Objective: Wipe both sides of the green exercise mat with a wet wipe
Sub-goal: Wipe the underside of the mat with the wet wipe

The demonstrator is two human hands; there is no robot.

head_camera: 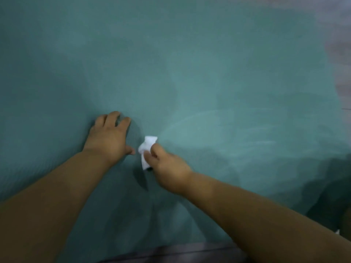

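Head view: right hand (168, 170) pinches crumpled white wet wipe (147, 150) on streaked green mat (209, 73); left hand (108, 135) presses flat.

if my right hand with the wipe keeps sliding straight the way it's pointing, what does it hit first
Probably the left hand. The right hand holds the wet wipe aimed up and to the left, and the left thumb lies just beyond the wipe's edge on the green mat. Depth is blurry, so it might pass narrowly.

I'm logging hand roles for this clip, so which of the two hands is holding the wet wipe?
The right hand: it pinches the white wet wipe against the green mat. The left hand holds nothing and rests on the mat.
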